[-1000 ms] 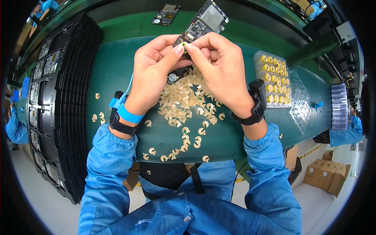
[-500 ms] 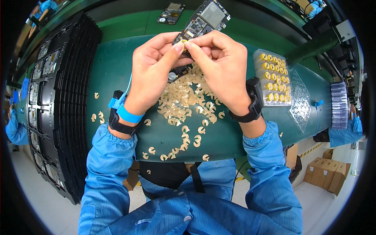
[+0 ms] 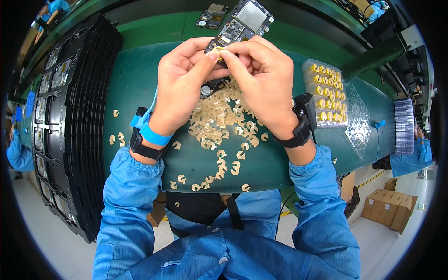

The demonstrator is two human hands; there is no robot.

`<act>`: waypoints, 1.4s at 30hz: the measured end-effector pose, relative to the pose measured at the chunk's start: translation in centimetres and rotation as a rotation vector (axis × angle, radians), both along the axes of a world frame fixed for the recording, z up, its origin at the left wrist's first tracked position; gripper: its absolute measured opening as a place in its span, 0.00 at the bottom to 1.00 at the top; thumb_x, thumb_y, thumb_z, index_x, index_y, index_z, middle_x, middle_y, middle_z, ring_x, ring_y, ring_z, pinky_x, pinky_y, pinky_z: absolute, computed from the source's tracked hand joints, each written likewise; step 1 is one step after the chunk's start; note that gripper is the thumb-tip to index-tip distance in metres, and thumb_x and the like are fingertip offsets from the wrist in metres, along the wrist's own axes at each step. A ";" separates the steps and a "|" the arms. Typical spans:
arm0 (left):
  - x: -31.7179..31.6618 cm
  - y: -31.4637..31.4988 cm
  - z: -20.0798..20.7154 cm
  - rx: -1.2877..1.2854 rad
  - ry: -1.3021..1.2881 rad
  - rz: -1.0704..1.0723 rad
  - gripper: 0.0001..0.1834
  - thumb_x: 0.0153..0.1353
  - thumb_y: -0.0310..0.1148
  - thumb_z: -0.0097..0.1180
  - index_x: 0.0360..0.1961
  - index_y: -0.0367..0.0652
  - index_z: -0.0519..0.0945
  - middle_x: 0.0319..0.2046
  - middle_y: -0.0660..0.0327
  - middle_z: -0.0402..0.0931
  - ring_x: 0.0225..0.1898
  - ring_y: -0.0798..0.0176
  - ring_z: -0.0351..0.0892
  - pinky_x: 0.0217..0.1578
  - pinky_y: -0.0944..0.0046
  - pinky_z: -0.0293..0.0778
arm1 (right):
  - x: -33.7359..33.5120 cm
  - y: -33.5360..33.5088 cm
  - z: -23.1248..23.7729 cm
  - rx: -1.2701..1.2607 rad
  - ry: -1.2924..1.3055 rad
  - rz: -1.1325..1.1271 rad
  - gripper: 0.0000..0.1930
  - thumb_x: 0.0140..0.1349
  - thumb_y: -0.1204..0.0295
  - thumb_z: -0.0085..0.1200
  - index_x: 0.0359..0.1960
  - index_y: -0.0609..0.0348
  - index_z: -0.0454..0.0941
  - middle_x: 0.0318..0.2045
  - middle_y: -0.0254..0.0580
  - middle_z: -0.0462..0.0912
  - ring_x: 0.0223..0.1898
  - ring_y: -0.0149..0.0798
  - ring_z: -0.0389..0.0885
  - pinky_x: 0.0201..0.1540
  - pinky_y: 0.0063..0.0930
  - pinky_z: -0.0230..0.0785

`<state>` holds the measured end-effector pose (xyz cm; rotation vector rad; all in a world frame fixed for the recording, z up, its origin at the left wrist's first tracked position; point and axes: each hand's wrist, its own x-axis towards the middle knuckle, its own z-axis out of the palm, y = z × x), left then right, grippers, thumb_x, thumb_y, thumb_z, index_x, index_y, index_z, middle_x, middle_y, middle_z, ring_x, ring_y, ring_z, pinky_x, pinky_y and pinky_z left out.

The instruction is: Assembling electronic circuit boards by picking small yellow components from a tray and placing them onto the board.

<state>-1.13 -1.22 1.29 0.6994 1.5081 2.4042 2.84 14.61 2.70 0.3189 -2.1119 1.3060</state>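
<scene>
Left hand and right hand: thumbs and fingertips pinched together on a small yellow-edged part (mostly hidden by them) | we see it at the near end of a slanted dark circuit board | loose C-shaped pieces piled below on green mat

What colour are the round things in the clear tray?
Yellow and cream; the round things show best in the head view.

The circuit board is black with a silver patch, the C-shaped pieces cream, the mat dark green. At left the trays are black; at right the discs show yellow. The blue sleeves bear fine darker stripes, the floor tape yellow-and-black ones.
</scene>
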 end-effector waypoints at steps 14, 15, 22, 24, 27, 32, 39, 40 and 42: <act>-0.3 -0.3 -0.3 0.045 -0.024 0.034 0.14 0.74 0.26 0.55 0.56 0.29 0.76 0.47 0.52 0.85 0.47 0.64 0.87 0.50 0.65 0.86 | 0.2 0.5 0.7 0.206 0.099 0.062 0.08 0.60 0.82 0.61 0.42 0.64 0.86 0.29 0.43 0.81 0.24 0.38 0.80 0.27 0.30 0.70; -0.3 -0.3 -0.4 0.045 -0.025 0.034 0.14 0.74 0.26 0.55 0.56 0.29 0.76 0.47 0.52 0.85 0.47 0.64 0.87 0.50 0.65 0.86 | 0.3 0.6 0.8 0.206 0.099 0.062 0.08 0.60 0.82 0.61 0.42 0.64 0.86 0.29 0.43 0.81 0.24 0.38 0.80 0.27 0.30 0.70; -0.3 -0.4 -0.4 0.048 -0.032 0.047 0.14 0.73 0.25 0.55 0.55 0.28 0.76 0.45 0.53 0.85 0.45 0.65 0.87 0.49 0.66 0.86 | 0.1 0.6 0.7 0.257 0.142 0.068 0.10 0.60 0.82 0.60 0.43 0.64 0.85 0.31 0.46 0.82 0.28 0.45 0.82 0.29 0.33 0.73; -0.3 -0.4 -0.4 0.049 -0.032 0.046 0.13 0.73 0.25 0.55 0.55 0.28 0.76 0.45 0.53 0.85 0.45 0.65 0.87 0.49 0.66 0.86 | 0.2 0.6 0.8 0.263 0.140 0.069 0.10 0.60 0.82 0.60 0.43 0.64 0.85 0.32 0.46 0.82 0.28 0.46 0.82 0.30 0.33 0.73; -0.3 -0.4 -0.3 0.055 -0.046 0.047 0.13 0.73 0.25 0.55 0.55 0.28 0.76 0.45 0.53 0.85 0.45 0.66 0.87 0.49 0.67 0.86 | 0.3 0.6 0.8 0.288 0.154 0.066 0.10 0.60 0.83 0.60 0.43 0.64 0.85 0.32 0.46 0.82 0.28 0.45 0.83 0.30 0.34 0.74; -0.3 -0.5 -0.3 0.058 -0.046 0.038 0.13 0.74 0.25 0.55 0.55 0.28 0.76 0.45 0.54 0.85 0.46 0.66 0.87 0.49 0.67 0.86 | 0.2 0.6 0.7 0.326 0.166 0.068 0.11 0.59 0.83 0.60 0.44 0.65 0.85 0.33 0.47 0.82 0.31 0.47 0.83 0.31 0.35 0.75; -0.3 -0.2 -0.2 0.076 -0.069 0.031 0.13 0.74 0.25 0.54 0.55 0.28 0.76 0.46 0.54 0.85 0.45 0.65 0.87 0.49 0.66 0.86 | 0.1 0.8 0.1 0.414 0.210 0.018 0.12 0.58 0.81 0.62 0.45 0.64 0.84 0.37 0.46 0.83 0.32 0.49 0.84 0.32 0.38 0.77; -0.3 -0.2 -0.3 0.052 -0.076 0.046 0.13 0.74 0.26 0.53 0.55 0.28 0.76 0.46 0.53 0.85 0.45 0.65 0.87 0.49 0.66 0.86 | 0.2 0.8 0.0 0.436 0.181 0.008 0.12 0.58 0.79 0.62 0.45 0.62 0.84 0.36 0.46 0.82 0.31 0.49 0.84 0.31 0.38 0.77; -0.3 -0.1 -0.4 0.035 -0.069 0.053 0.13 0.75 0.26 0.53 0.55 0.28 0.76 0.46 0.53 0.85 0.45 0.64 0.87 0.49 0.66 0.85 | 0.3 0.7 0.0 0.465 0.164 -0.011 0.12 0.59 0.78 0.62 0.45 0.61 0.85 0.35 0.45 0.81 0.30 0.48 0.84 0.30 0.38 0.77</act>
